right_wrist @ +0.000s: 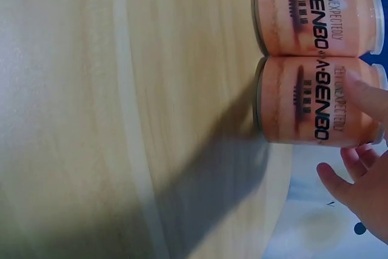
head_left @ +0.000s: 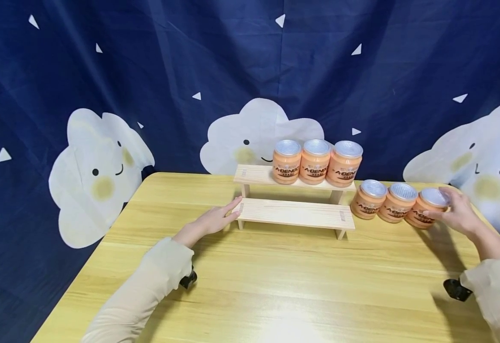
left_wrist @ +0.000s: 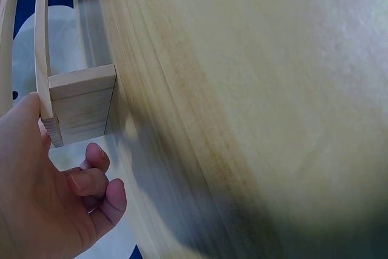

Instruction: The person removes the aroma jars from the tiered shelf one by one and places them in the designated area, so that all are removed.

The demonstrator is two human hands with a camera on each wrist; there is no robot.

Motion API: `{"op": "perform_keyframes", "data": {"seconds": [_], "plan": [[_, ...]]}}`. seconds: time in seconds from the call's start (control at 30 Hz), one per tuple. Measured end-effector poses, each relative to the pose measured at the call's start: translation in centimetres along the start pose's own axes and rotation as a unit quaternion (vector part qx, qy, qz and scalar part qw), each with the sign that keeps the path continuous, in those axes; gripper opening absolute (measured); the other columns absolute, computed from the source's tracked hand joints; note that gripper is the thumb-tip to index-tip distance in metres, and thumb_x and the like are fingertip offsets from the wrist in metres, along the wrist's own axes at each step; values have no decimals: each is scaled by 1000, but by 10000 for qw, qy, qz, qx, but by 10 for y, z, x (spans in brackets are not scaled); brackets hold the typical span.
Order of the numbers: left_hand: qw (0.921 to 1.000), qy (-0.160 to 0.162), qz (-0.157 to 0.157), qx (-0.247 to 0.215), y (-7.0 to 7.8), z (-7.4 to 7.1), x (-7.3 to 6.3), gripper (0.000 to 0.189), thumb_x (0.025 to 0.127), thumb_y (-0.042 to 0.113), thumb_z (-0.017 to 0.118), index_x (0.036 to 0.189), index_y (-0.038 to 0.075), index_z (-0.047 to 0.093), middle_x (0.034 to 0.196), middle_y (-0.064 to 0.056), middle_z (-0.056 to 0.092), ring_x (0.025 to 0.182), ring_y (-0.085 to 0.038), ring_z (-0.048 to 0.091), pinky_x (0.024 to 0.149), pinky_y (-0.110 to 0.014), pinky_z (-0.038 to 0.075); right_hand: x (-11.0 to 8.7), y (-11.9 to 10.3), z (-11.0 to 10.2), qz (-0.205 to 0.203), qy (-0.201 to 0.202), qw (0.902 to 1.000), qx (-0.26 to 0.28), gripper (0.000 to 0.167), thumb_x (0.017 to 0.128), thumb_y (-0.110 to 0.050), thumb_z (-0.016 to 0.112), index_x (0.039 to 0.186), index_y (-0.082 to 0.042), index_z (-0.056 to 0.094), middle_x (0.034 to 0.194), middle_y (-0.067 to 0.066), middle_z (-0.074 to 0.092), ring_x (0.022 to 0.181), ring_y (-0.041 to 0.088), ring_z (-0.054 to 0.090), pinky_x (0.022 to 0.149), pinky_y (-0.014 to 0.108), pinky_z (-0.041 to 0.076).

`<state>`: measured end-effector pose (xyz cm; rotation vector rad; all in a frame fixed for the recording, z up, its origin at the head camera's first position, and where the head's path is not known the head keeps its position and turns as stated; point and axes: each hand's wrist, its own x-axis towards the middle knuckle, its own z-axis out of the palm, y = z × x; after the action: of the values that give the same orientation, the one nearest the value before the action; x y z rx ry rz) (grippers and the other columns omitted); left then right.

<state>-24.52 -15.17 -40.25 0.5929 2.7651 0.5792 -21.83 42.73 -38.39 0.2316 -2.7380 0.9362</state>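
A two-tier wooden step shelf point(head_left: 293, 213) stands on the table. My left hand point(head_left: 209, 221) is at the left end of its lower board, and the left wrist view shows the thumb and a finger pinching that board end point(left_wrist: 43, 83), the other fingers loosely bent. Three orange jars with clear ridged lids stand in a row to the right of the shelf. The outermost jar point(head_left: 423, 212) is upright, gripped by my right hand point(head_left: 462, 214). In the right wrist view the thumb lies across this jar's label point(right_wrist: 297, 101); some fingertips behind it are hidden.
Three matching jars point(head_left: 314, 164) stand side by side on the right part of the upper board. A dark blue cloth point(head_left: 173, 95) with clouds hangs behind the wooden table point(head_left: 233, 276). The table's right edge runs close to my right hand.
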Motion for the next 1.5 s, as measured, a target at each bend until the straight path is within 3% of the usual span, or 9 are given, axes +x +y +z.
{"op": "perform_keyframes", "data": {"seconds": [0.17,0.33,0.47,0.57,0.63,0.7,1.0,1.33,1.5], "plan": [[10000,26,43,11,-1,0,0,57,98,45,31,148,25,13,143,-15,34,125,-38,39,104,-47,30,3,-2,-3,214,-319,9993,44,73,79,-1,60,130,25,14,128,49,11,118,65,5,97,70,4],[10000,-13,26,-17,1,0,0,57,97,46,31,148,26,13,143,-14,34,125,-37,40,104,-47,30,4,-8,-11,462,-584,9969,246,72,86,-8,55,133,22,9,129,50,11,117,64,12,92,70,17],[10000,1,38,-21,2,-1,-1,57,98,45,31,148,25,13,142,-15,35,124,-37,40,104,-47,30,7,-17,-19,894,-345,9919,837,72,93,-21,50,143,5,6,141,40,5,131,48,9,100,65,15],[10000,30,66,-13,3,-2,-2,57,98,45,31,148,24,14,141,-16,37,124,-38,41,103,-47,31,11,-26,-22,886,196,9885,1211,68,93,-21,51,147,-9,12,151,13,13,136,17,13,110,30,18],[10000,38,69,-16,2,-3,-2,57,98,44,31,148,24,14,141,-17,37,123,-38,41,103,-47,31,14,-35,-23,803,496,9863,1351,65,92,-18,53,147,-17,19,148,-3,21,129,3,21,99,8,22],[10000,34,55,-25,3,-3,-2,57,98,45,31,148,24,14,141,-17,37,123,-38,41,103,-47,31,19,-46,-21,705,748,9847,1409,63,91,-17,55,146,-18,24,142,-10,28,124,0,27,84,-2,25],[10000,-20,-18,14,2,-2,-1,57,98,46,31,148,26,13,141,-16,36,124,-37,40,104,-47,30,36,-94,2,44,884,9798,1795,65,89,-9,56,145,-13,22,130,-11,32,120,4,33,87,4,32],[9999,-75,-68,100,2,-2,0,56,98,46,31,148,28,12,140,-18,38,123,-36,42,103,-46,31,50,-145,39,-582,247,9767,2053,70,87,-2,58,145,-11,19,137,12,29,115,0,36,85,7,35],[9999,-52,-37,91,3,-3,-1,56,98,45,31,148,26,12,140,-18,38,123,-37,42,103,-47,31,56,-166,52,-528,81,9798,1925,77,86,-4,60,145,-6,11,138,22,28,122,21,37,98,36,37]]}}
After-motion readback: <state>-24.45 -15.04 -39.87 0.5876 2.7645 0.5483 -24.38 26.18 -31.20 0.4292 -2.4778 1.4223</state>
